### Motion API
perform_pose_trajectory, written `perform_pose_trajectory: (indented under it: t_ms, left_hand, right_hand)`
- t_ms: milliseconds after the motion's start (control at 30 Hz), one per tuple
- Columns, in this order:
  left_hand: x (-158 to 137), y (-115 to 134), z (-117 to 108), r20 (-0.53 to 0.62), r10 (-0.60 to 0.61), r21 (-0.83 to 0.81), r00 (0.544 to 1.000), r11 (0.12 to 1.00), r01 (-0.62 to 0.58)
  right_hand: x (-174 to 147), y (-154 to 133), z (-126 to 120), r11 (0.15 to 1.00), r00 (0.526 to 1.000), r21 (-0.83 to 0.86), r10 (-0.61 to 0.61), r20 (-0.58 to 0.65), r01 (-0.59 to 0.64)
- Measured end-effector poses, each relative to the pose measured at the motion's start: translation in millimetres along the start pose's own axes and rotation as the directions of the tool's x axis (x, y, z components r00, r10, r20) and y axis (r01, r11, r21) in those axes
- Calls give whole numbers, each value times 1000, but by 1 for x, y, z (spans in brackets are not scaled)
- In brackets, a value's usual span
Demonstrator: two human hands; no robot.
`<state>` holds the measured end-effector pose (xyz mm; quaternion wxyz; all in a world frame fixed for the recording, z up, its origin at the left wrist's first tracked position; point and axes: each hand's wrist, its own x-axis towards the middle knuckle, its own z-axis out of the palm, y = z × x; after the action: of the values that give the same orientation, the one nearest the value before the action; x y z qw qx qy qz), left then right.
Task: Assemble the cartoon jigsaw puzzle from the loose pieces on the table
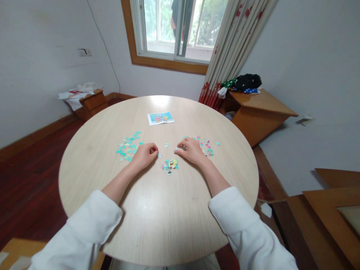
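Note:
My left hand (145,154) is closed in a pinch, with a small jigsaw piece (159,155) at its fingertips. Across from it, my right hand (191,150) has thumb and index finger brought together around another jigsaw piece (176,149), partly hidden by the fingers. Between the hands and nearer me lies a joined cluster of pieces (172,164) showing a yellow cartoon character. One loose jigsaw piece (166,145) rests just beyond, between the hands. Left of my left hand is a pile of mostly turquoise pieces (128,148); multicoloured pieces (207,146) lie beside my right hand.
A printed reference picture (161,118) lies at the far side of the round table (157,221). Behind stand a window and a curtain (225,48). A wooden cabinet (261,108) with clothes on top is at the right, a small wooden stand (94,103) at the left.

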<state>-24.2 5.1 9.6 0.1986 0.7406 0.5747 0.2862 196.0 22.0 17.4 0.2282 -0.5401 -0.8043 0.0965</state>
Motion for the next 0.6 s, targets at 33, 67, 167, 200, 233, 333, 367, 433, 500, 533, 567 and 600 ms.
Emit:
perform_pose_trajectory:
  t_ms: [33, 67, 167, 200, 233, 333, 367, 433, 500, 533, 567, 600]
  left_hand:
    - [0, 1, 0, -11, -6, -3, 1000, 1000, 6]
    - [0, 1, -1, -21, -10, -5, 1000, 1000, 10]
    - [0, 4, -3, -32, -15, -10, 999, 1000, 15]
    - [-1, 5, -3, -29, -15, -11, 999, 1000, 15]
    - [-1, 6, -4, -28, -15, -13, 1000, 1000, 14]
    - [0, 7, -4, -31, -13, -17, 999, 1000, 12]
    - [0, 6, -4, -33, -15, -19, 999, 1000, 15]
    - [0, 6, -3, -36, -22, -24, 999, 999, 21]
    - [0, 5, -3, -36, -25, -26, 999, 999, 24]
    - [0, 5, -3, -35, -23, -26, 999, 999, 22]
    - [0, 5, -3, -34, -21, -26, 999, 999, 20]
    - [0, 4, -2, -33, -18, -27, 999, 999, 18]
  right_hand:
    - [0, -2, 0, 1000, 1000, -12, 5, 9, -5]
    - [-1, -3, 1, 1000, 1000, -25, 13, 15, -13]
    - [-1, -4, 2, 998, 999, -43, 38, 23, -37]
    - [-1, -4, 3, 998, 999, -45, 44, 21, -43]
    - [-1, -4, 3, 998, 999, -48, 49, 19, -48]
    - [-1, -3, 5, 997, 998, -53, 62, 17, -61]
    - [0, -2, 6, 996, 998, -54, 67, 19, -66]
    - [0, -2, 7, 996, 996, -55, 78, 30, -76]
    - [1, -2, 8, 995, 995, -58, 88, 46, -85]
    - [2, -3, 8, 994, 994, -60, 91, 54, -88]
    - [2, -3, 8, 994, 994, -62, 93, 63, -89]
    - [2, -4, 8, 994, 993, -62, 95, 70, -91]
